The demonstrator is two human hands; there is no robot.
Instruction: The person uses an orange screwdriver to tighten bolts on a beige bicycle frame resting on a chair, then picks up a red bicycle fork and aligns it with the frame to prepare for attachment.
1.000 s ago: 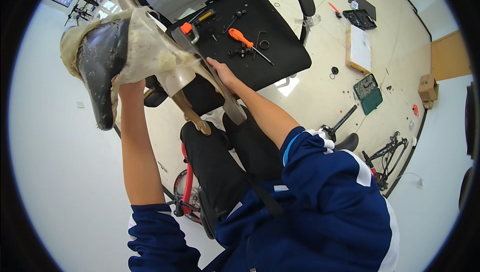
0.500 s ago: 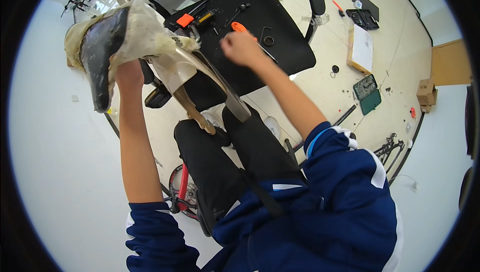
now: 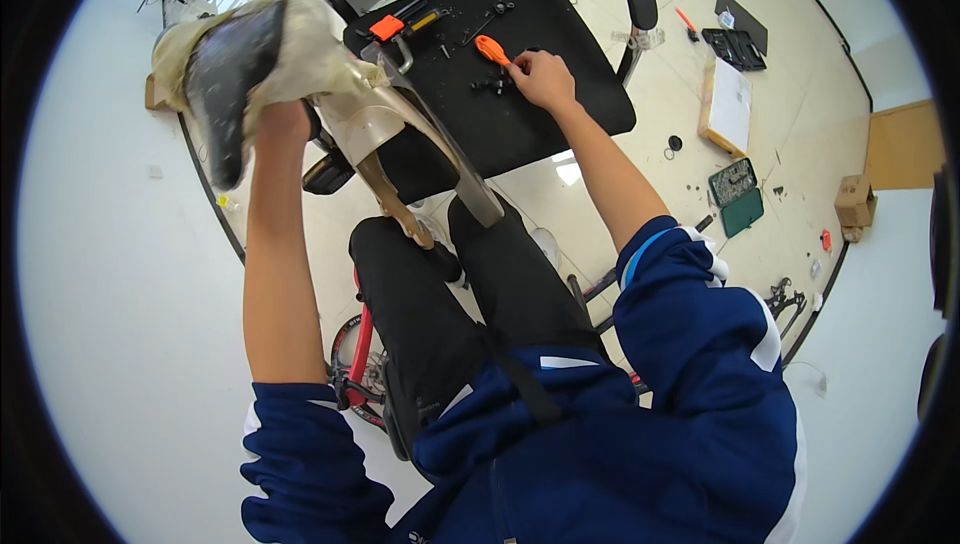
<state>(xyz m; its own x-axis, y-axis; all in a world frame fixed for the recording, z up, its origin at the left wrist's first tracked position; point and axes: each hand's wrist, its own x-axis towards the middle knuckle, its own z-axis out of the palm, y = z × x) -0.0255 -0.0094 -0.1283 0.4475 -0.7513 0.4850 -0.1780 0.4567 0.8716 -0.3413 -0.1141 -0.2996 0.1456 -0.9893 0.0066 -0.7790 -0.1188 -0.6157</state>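
A worn bicycle saddle (image 3: 232,79) with a dark cover and torn, pale padding sits at the upper left, on a beige two-legged frame part (image 3: 360,129) whose legs reach down to my knees. My left hand (image 3: 284,124) is closed at the saddle's underside; its fingers are mostly hidden. Over the black chair seat (image 3: 585,94), my right hand (image 3: 543,79) bends its fingers round the lower end of an orange-handled tool (image 3: 490,50). That hand and wrist cover the rest of the tool. Small black parts (image 3: 492,84) lie beside the fingers.
A red-and-black tool (image 3: 387,28) and a yellow-and-black one (image 3: 425,24) lie on the chair seat. On the floor at right are a white-topped board (image 3: 730,109), a green parts case (image 3: 736,184) and a black tool case (image 3: 735,47). A red bicycle (image 3: 362,354) stands beside my legs.
My right hand has moved right and slightly down, onto the orange-handled tool. The saddle and frame part have shifted slightly right and up in the picture, with my left hand still at them.
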